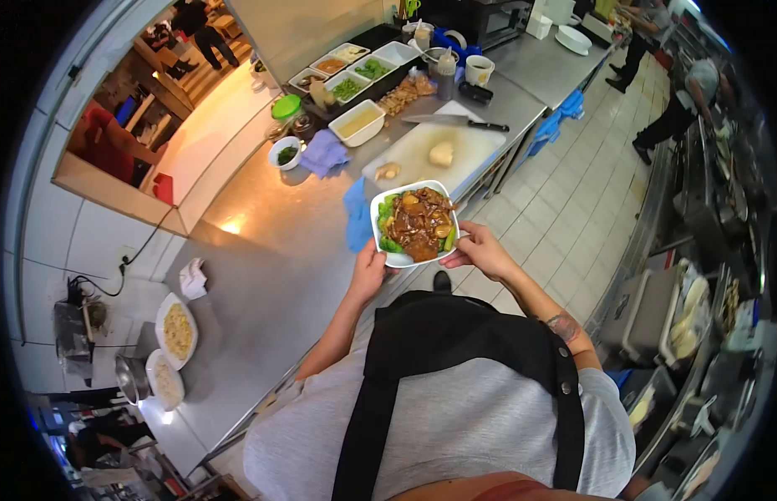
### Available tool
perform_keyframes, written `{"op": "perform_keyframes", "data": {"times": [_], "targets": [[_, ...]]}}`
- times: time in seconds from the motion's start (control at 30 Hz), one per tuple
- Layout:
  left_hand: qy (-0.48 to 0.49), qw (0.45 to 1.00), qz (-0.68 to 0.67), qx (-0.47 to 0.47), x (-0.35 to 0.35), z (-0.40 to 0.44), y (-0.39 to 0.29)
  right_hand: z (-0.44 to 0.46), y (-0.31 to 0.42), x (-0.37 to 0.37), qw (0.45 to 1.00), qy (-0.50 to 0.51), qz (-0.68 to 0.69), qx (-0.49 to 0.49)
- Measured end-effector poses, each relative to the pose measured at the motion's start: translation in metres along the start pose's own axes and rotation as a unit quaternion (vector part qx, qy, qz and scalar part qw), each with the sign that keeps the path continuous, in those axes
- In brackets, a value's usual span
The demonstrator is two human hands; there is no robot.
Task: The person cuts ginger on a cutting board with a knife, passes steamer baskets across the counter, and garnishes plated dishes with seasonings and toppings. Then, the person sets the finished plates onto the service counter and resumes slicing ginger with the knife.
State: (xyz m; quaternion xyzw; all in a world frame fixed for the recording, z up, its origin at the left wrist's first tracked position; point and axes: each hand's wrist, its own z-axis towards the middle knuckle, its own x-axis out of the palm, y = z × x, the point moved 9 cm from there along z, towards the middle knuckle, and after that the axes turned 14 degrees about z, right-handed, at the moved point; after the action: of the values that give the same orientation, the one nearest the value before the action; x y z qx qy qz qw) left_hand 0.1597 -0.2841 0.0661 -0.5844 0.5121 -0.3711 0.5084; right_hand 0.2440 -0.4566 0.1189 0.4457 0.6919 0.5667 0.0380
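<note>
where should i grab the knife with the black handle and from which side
Probably by its black handle, coming from the picture's right: the knife lies with its handle to that side and its blade pointing left, so that approach keeps clear of the blade.

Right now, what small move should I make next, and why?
Probably ease the bowl left over the steel counter: your left hand and right hand hold its sides, saucy food fills it, and a knife lies on the cutting board ahead.
</note>
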Motion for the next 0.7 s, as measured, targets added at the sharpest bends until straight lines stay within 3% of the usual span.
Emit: {"op": "perform_keyframes", "data": {"times": [0.27, 0.4, 0.5, 0.57, 0.67, 0.7], "targets": [[-0.104, 0.987, -0.119, -0.013, 0.024, 0.087, -0.025, 0.077, 0.101, -0.086, 0.983, 0.165, -0.056, 0.055], [-0.218, 0.969, -0.113, -0.031, 0.009, 0.087, -0.024, 0.166, 0.204, -0.159, 0.971, 0.086, -0.212, -0.070], [-0.322, 0.939, -0.108, -0.048, -0.005, 0.065, -0.005, 0.270, 0.290, -0.220, 0.916, -0.021, -0.344, -0.208], [-0.407, 0.905, -0.114, -0.053, -0.013, 0.048, 0.000, 0.314, 0.343, -0.213, 0.845, -0.056, -0.414, -0.335], [-0.533, 0.833, -0.123, -0.080, -0.013, 0.010, 0.012, 0.381, 0.370, -0.178, 0.773, 0.039, -0.491, -0.401], [-0.559, 0.815, -0.124, -0.093, -0.014, -0.001, 0.023, 0.409, 0.365, -0.169, 0.762, 0.094, -0.520, -0.374]]}}
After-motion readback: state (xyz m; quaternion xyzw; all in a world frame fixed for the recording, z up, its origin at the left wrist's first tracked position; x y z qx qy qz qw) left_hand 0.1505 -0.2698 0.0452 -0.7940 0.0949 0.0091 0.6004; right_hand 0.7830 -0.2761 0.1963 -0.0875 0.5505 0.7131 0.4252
